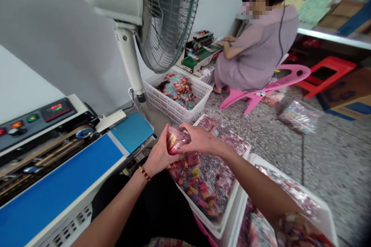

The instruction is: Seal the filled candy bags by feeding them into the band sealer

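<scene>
One shiny red-and-pink packet [176, 142] was pinched between thumbs and fingers of two hands; left hand [160, 154] on its left side, right hand [199, 139] on its right. One beaded bracelet [144, 173] on left wrist. Packet was raised, seen against the left edge of one white tray [218, 231]. Tray contents: overlapping packets, not countable; red and yellow ones toward the near corner, silvery-pink toward the right edge. One white bin [324, 208] stood beside the tray's right edge, also loaded. One white basket [174, 110] of packets stood past the tray's far edge.

Surface: speckled floor [278, 142]; two clear bags [300, 117] lay on it, one partly behind a pink chair [301, 71].

Room: one blue conveyor belt [66, 185] at left, one fan [171, 19], one green conveyor belt [189, 63], one seated co-worker [249, 58], one red stool [344, 63].
</scene>
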The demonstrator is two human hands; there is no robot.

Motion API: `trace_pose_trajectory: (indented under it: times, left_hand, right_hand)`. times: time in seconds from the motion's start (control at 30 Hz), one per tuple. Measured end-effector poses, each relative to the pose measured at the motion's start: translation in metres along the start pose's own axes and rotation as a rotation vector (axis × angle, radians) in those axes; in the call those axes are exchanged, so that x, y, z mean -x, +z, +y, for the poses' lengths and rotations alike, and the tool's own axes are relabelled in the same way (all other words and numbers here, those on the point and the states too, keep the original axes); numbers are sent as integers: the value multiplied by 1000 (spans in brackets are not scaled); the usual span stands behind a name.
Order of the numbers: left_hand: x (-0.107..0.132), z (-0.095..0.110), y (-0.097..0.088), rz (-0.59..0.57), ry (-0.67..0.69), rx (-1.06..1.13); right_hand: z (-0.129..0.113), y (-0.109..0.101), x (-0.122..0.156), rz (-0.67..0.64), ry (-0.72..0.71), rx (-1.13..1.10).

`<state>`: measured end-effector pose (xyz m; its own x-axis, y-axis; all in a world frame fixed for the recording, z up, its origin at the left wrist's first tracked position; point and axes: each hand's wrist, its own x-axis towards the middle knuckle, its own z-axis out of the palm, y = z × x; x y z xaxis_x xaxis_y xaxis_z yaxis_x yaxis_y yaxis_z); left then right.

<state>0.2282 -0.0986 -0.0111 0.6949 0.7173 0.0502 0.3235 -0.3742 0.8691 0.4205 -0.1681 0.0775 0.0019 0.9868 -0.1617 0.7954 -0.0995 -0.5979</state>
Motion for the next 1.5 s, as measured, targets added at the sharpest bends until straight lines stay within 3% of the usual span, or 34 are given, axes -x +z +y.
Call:
trace_pose_trajectory:
  times: [0.07, 0.17, 0.27, 0.33, 0.37, 0.43, 0.5, 0.6, 0.77, 0.87, 0.97, 1.17, 1.37, 1.5]
  left_hand:
    - [-1, 4, -15, 43, -84, 151]
    - [-1, 8, -34, 81, -108, 399]
    - [-1, 8, -52, 167, -126, 569]
    - [-1, 5, -63, 254, -148, 621]
    - [-1, 3, -69, 294, -156, 637]
    - [-1, -4, -78, 352, -155, 648]
    - [-1, -11, -86, 385, -142, 636]
    - [-1, -19, -97, 401, -121, 625]
    - [-2, -25, -119, 368, -58, 679]
    - [-6, -34, -126, 380, -17, 686]
    - [-10, -49, -126, 396, -31, 624]
    - [-10, -75, -122, 590, -100, 253]
    - [1, -84, -129, 739, -308, 406]
    - [6, -87, -134, 731, -389, 374]
  right_hand:
    - [-15, -12, -22, -15, -30, -18]
    - [-24, -24, -51, -66, -48, -118]
    - [-13, -23, -76, -175, -62, -480]
    - [-2, -8, -90, -223, -75, -799]
    - [1, 3, -97, -187, -85, -925]
    - [1, 32, -108, -133, -156, -1061]
    - [-9, 61, -117, -168, -202, -1138]
    - [-37, 87, -128, -225, -190, -1164]
    - [-69, 82, -146, -244, -243, -1116]
    - [-70, 82, -158, -243, -256, -1079]
    - [-64, 95, -170, -192, -198, -1093]
    - [-59, 118, -189, -97, -86, -1079]
    - [-61, 120, -205, -82, -97, -1107]
    - [-60, 121, -217, -101, -125, -1041]
